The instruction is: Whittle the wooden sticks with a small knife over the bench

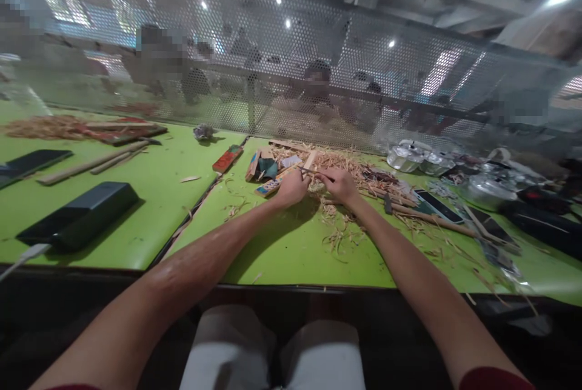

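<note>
My left hand (pixel 293 188) is closed around the near end of a pale wooden strip (pixel 311 160), which points away from me. Close beside it, my right hand (pixel 340 184) is closed on a thin dark knife (pixel 309 170) whose blade reaches left across the strip. My fingers hide most of the knife's handle. Curly wood shavings (pixel 341 162) lie heaped just beyond both hands, and more are scattered beneath the right wrist. A coloured box (pixel 268 187) with printed markings rests against the left side of my left hand.
A red block (pixel 227 159) lies left on the green table (pixel 282 256). Farther left are a black power bank (pixel 79 214) with a white cable and wooden sticks (pixel 93 162). A hammer (pixel 422 214), a phone (pixel 439 205) and metal pots (pixel 407 156) are right. A perforated screen (pixel 254 93) stands behind.
</note>
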{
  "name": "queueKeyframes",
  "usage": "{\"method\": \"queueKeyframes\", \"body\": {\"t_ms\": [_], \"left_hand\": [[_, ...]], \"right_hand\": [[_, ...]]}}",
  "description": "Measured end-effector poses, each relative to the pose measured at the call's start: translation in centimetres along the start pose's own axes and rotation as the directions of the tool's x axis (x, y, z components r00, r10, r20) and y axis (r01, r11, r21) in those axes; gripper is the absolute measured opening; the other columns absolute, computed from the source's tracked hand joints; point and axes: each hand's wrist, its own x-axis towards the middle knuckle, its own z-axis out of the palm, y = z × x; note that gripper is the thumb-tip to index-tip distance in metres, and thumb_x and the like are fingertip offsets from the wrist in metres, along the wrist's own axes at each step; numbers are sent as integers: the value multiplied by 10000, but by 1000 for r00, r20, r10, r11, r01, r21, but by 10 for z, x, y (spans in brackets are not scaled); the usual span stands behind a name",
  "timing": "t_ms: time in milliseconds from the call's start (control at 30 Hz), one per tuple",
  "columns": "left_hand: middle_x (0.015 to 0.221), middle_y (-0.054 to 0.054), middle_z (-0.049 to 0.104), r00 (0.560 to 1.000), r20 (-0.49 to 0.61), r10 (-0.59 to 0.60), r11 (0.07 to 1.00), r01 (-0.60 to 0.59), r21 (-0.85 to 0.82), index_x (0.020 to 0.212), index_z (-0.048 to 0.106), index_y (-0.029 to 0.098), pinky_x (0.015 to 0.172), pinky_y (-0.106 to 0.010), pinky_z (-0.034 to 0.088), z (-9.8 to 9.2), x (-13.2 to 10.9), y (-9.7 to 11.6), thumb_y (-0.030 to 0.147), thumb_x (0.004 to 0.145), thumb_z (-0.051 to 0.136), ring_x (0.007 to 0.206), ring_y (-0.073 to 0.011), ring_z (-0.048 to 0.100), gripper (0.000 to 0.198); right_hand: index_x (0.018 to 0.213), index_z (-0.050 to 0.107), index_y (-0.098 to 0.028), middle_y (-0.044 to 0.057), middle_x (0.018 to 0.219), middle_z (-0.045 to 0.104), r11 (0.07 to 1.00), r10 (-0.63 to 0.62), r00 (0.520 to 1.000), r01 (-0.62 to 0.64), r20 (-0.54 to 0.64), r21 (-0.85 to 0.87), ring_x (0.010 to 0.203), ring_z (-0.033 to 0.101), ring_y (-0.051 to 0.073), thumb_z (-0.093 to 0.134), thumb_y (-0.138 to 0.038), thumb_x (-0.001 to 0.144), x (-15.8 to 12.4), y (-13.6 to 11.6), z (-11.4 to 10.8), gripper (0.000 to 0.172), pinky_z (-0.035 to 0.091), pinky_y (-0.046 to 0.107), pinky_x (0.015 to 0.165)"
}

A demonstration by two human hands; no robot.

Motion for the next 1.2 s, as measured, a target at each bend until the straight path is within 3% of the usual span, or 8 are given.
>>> {"method": "queueKeyframes", "body": {"t_ms": [233,500,733,900,1067,1200], "left_hand": [[943,-156,729,1000,-17,-7,997,9,76,914,672,137,737,-308,422,4,7,-1,318,1034,472,858,-234,665,295],[997,-183,745,1000,-6,1,992,0,124,934,690,134,778,-297,464,6,12,-3,340,1033,478,901,-243,689,312],[941,-165,741,995,95,1,993,-13,117,947,691,129,752,-311,477,12,2,0,305,997,520,841,-255,687,250],[982,-162,743,1000,20,-6,987,3,161,968,676,143,780,-313,478,9,2,-7,298,1003,505,898,-266,688,233],[968,-144,733,1000,-24,19,989,-15,150,966,664,157,775,-312,462,5,2,-11,277,991,516,896,-260,682,192],[962,-150,728,1000,-2,30,991,-30,130,955,674,151,774,-323,456,9,-1,-6,305,990,530,894,-272,678,214]], "right_hand": [[1274,803,-237,68,1243,785,989,61,998,-59,4,-136,1133,707,215,562,-370,1080,2,0,1,337,492,255,941],[1290,792,-223,60,1266,778,983,61,998,-59,6,-172,1114,692,180,573,-376,1088,4,7,5,335,456,218,910],[1236,818,-155,94,1193,799,946,259,960,-274,-105,-175,1018,710,193,528,-352,1106,3,31,-15,374,447,248,839],[1270,804,-201,62,1263,779,984,141,987,-148,-75,-96,1117,690,190,600,-358,1073,5,28,-13,324,453,237,920],[1176,835,-220,53,1197,798,1000,30,999,-30,-25,-3,1078,704,184,642,-301,1043,5,15,-2,247,473,237,926],[1161,836,-189,70,1171,803,995,103,991,-103,-86,5,1026,707,186,612,-283,1049,5,15,-4,268,475,240,894]]}}
